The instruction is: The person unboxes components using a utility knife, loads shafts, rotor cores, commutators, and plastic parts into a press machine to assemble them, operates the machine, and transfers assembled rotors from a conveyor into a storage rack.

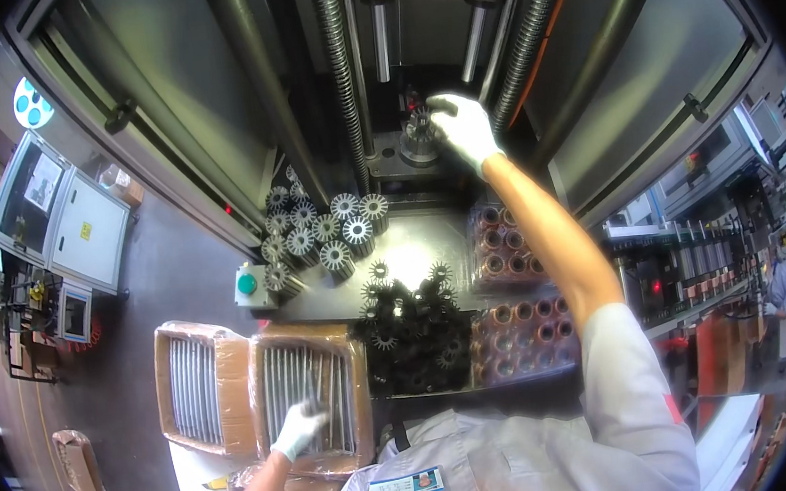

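Note:
Inside the machine, a slotted metal rotor core stands upright on a round fixture. My right hand, in a white glove, reaches in from the right with its fingers curved around the core's upper right side. Low on the left, my gloved left hand is over an open carton of metal rods. Its fingers are closed on a metal rod, though the fingertips are slightly blurred. A second carton of rods stands to the left of it.
Several slotted cores stand on the metal table at the left. Dark finned pieces are heaped in the middle. Clear trays of copper-coloured rings lie at the right. A box with a green button sits at the table's left edge. Machine posts flank the fixture.

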Tool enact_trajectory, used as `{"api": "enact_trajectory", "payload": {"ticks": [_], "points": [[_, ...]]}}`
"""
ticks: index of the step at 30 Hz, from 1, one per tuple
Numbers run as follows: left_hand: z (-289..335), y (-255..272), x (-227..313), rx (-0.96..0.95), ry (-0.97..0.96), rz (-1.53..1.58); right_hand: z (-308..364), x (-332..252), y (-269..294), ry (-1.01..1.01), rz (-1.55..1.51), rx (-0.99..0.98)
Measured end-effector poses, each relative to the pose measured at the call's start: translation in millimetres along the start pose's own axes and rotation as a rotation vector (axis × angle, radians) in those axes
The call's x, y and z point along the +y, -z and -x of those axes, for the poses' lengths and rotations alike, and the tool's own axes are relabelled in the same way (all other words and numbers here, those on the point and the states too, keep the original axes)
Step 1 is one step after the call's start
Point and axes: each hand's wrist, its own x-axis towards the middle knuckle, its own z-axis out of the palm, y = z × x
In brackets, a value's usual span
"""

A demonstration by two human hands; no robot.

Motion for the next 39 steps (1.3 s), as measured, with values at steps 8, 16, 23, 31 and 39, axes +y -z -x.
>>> {"api": "enact_trajectory", "payload": {"ticks": [8,16,23,31,39], "points": [[25.0,-14.6,6.3,0.053,-0.035,0.473,-13.9,13.5,-1.7,0.332,0.689,-0.011],[-56.7,-5.0,254.1,0.463,-0.591,0.101,30.2,11.3,10.8,0.384,0.85,-0.11],[-113.7,-31.3,478.6,0.226,-0.869,0.434,115.5,-15.8,79.0,0.386,0.603,-0.105],[-173.5,-11.3,588.7,0.412,-1.127,0.467,295.1,27.7,213.3,0.064,0.653,-0.214],[-169.9,-0.9,615.4,0.193,-1.077,0.555,349.2,28.2,256.6,-0.197,0.391,-0.063]]}}
